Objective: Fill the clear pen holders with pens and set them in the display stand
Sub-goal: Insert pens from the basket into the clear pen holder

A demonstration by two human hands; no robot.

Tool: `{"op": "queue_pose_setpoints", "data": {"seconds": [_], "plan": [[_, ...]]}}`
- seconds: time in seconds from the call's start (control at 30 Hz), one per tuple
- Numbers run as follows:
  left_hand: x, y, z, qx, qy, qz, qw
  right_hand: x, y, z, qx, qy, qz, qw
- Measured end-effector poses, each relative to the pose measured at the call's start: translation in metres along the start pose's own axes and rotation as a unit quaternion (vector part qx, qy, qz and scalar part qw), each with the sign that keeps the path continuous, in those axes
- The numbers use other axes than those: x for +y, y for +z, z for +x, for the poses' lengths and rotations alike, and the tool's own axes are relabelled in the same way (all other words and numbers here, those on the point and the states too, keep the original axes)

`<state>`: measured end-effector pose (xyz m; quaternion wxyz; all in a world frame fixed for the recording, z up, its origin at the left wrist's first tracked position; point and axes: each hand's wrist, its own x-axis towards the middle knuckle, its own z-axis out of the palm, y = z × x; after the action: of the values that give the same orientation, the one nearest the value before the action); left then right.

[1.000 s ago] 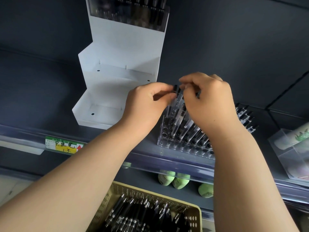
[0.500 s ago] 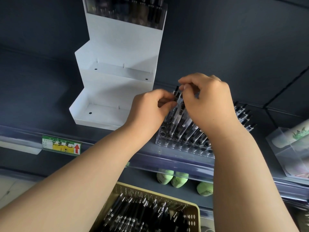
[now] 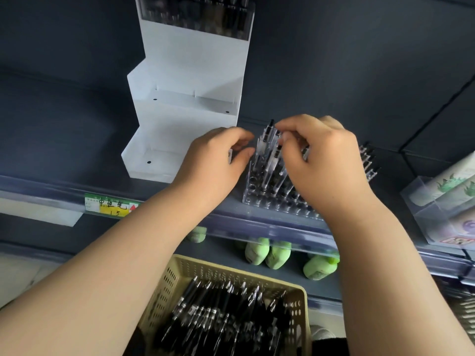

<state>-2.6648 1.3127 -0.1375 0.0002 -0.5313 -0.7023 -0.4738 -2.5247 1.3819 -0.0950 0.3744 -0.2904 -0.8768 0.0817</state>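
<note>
A clear pen holder (image 3: 257,199) stands on the dark shelf, partly filled with clear black-capped pens (image 3: 268,140) that lean left. My left hand (image 3: 216,163) is just left of it, thumb and forefinger curled onto the barrel of the leftmost pen. My right hand (image 3: 321,160) is over the holder and pinches pen tops, hiding most of the holder. The white stepped display stand (image 3: 185,73) stands to the left; its two lower steps are bare, and a filled holder (image 3: 198,11) sits on the top step.
A beige perforated basket (image 3: 180,265) full of black pens (image 3: 218,317) is below, in front of me. Green bottles (image 3: 267,253) lie on the lower shelf. A clear box (image 3: 437,209) stands at the right. A price label (image 3: 110,205) is on the shelf rail.
My left hand has slid down and left from the pen tops to the barrel of the leftmost pen. My right hand stays at the pen tops.
</note>
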Motion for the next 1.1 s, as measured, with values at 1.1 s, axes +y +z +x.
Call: {"op": "queue_pose_setpoints", "data": {"seconds": [1.1], "plan": [[-0.063, 0.081, -0.190, -0.593, 0.085, 0.246, 0.762, 0.039, 0.094, -0.235, -0.711, -0.210, -0.312, 0.594]]}}
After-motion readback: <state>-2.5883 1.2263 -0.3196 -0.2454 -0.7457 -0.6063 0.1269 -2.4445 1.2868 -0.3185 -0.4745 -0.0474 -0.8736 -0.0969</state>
